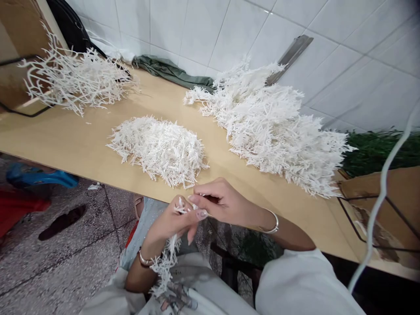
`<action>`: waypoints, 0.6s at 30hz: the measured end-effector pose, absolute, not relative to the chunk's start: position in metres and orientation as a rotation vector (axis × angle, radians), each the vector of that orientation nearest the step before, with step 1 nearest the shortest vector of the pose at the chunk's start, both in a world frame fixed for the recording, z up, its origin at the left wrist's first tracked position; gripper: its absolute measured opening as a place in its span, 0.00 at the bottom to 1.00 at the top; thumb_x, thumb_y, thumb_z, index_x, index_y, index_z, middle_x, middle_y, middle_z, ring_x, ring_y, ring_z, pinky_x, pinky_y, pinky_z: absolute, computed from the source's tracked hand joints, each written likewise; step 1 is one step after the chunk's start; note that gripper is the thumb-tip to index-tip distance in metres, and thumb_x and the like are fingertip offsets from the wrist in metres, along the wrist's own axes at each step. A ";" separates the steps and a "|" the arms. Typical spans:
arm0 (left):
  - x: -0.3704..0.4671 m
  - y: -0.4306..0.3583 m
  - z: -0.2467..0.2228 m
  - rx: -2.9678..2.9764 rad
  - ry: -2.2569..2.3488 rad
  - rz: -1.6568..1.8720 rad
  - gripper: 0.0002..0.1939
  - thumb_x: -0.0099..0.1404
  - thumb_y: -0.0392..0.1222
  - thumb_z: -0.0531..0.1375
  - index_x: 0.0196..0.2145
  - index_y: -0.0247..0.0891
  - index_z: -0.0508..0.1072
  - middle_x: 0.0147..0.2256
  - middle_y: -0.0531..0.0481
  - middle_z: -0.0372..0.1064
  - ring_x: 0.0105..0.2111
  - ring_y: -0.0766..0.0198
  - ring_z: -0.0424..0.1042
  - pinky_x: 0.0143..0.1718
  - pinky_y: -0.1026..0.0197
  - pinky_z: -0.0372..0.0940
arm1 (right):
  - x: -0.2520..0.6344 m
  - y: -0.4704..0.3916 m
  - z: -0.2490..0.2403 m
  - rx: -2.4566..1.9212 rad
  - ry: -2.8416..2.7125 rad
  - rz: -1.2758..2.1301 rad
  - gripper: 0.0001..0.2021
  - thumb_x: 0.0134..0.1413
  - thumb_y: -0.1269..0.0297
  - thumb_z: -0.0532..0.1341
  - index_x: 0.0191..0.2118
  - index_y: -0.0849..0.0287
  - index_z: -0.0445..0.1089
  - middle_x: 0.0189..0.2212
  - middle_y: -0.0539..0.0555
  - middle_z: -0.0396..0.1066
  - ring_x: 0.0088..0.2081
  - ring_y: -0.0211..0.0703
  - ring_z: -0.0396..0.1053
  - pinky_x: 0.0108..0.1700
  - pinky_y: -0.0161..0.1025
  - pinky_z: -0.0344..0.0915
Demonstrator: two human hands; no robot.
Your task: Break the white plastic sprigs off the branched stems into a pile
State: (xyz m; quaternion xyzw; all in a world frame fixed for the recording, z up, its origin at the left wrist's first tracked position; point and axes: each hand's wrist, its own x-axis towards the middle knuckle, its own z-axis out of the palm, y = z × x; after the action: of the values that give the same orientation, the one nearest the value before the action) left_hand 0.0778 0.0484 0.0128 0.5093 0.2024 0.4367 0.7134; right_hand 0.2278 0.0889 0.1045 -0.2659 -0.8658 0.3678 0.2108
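At the far left, a loose heap of branched white sprigs [74,78] sits on the wooden surface [82,144] next to a black wire frame [19,111], close to the surface's left end. Below the near edge, over the speckled floor [55,262], lie a blue object [36,177] and a dark sandal [61,222].

Toward the middle, a low mound of short white pieces [159,148] rests near the front edge, with bare wood all around it. Just in front of that edge, off the surface and over the lap, the left hand [170,223] has its grip closed on a white plastic sprig [166,262] that hangs down past the wrist. The right hand [223,203] meets it from the right, fingertips pinched on the sprig's top end. A crumpled green cloth [173,72] lies against the tiled wall [229,30] behind.

To the right, a long bank of white sprigs [272,127] runs diagonally from the wall toward the front edge, filling most of that side. Past it stand green foliage [377,151] and a cardboard box [377,192]; a white wavy wire [383,188] crosses the near right corner.
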 end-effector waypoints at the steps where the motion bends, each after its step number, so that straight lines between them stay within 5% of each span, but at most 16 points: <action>1: 0.077 0.047 0.013 1.136 0.414 0.908 0.32 0.64 0.58 0.55 0.10 0.34 0.67 0.05 0.55 0.48 0.07 0.75 0.46 0.11 0.65 0.39 | 0.228 0.088 0.107 -0.755 -2.364 1.100 0.20 0.63 0.63 0.53 0.20 0.60 0.51 0.17 0.43 0.44 0.19 0.27 0.44 0.20 0.29 0.44; 8: 0.081 0.027 0.028 1.083 0.350 0.897 0.35 0.68 0.56 0.49 0.08 0.36 0.60 0.06 0.54 0.47 0.09 0.75 0.48 0.13 0.64 0.42 | 0.228 0.082 0.122 -0.766 -2.126 1.335 0.25 0.61 0.56 0.56 0.18 0.58 0.44 0.16 0.42 0.39 0.18 0.27 0.40 0.19 0.30 0.40; 18: 0.066 -0.010 0.045 1.142 0.671 1.104 0.32 0.67 0.53 0.53 0.07 0.39 0.61 0.06 0.52 0.52 0.10 0.71 0.53 0.15 0.63 0.50 | 0.218 0.061 0.125 -0.703 -2.127 1.025 0.27 0.63 0.52 0.52 0.16 0.59 0.50 0.13 0.44 0.46 0.15 0.27 0.45 0.17 0.31 0.44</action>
State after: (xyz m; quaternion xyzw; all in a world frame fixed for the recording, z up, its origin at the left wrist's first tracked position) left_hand 0.0659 -0.0104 0.0445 0.5030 0.2956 0.4860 0.6507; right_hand 0.2178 0.0611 0.1249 -0.2692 -0.8143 0.3923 0.3325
